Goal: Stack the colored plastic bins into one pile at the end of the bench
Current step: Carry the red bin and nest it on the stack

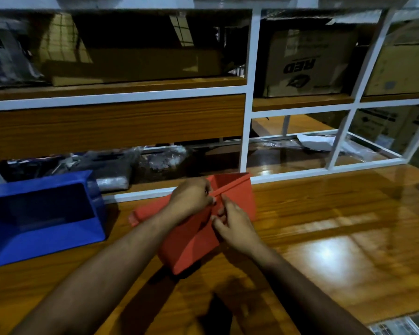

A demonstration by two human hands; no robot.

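You are holding a red, smooth plastic bin (191,238) with both hands, tilted and raised a little off the glossy, wood-grain surface (336,238), with its shadow lying beneath its near corner. Your left hand (191,198) is closing over the bin's upper rim from the left, fingers curled onto the thin edge. Your right hand (232,223) is pinching the same rim just beside it, fingertips pressed to the plastic; the two hands are almost touching. The bin is wedge-shaped, with flat slanted walls and a narrow lip running across its far opening.

To your left, a blue plastic bin (41,216) of the same sloped form is sitting on the surface, its dark open mouth facing you, well apart from the red one.

Behind both, a white metal-framed shelf unit (248,117) with wooden boards is standing at the back of the surface. Brown cardboard boxes (307,64) are filling its upper compartments, and crinkled clear plastic-wrapped bundles (121,165) are lying along the lower left shelf.
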